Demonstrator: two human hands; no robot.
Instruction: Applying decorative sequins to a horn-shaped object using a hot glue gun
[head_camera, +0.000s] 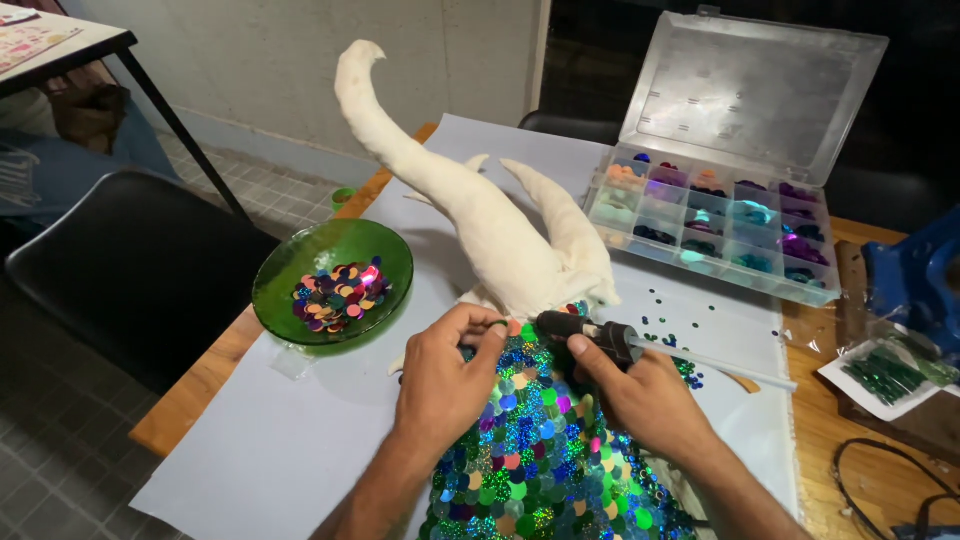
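Sequins (530, 450), shiny discs in green, blue, pink and gold, cover the lower body of a white mermaid-tail figure (490, 220) that runs from the bottom centre of the frame up to its curling tip at upper left of centre. It lies on a pale sheet of paper (290, 440) spread over a wooden table (850, 430).

The left hand (445, 380) sits at lower centre, thumb and forefinger pinched together at the top edge of the sequinned patch, seemingly pressing one disc down. The right hand (645, 395), just to its right, is closed around a dark glue gun (590, 332), its nozzle pointing left at the same spot and a clear glue stick trailing off to the right.

I'd judge the discs feather-light, thin and slippery, best picked up singly by fingertip. The white body looks stiff but brittle, so the thick middle seems a safer hold than the thin fins.

A green glass bowl (290, 262) of loose sequins stands at left centre. An open clear compartment box (715, 225) of sorted colours sits at upper right.
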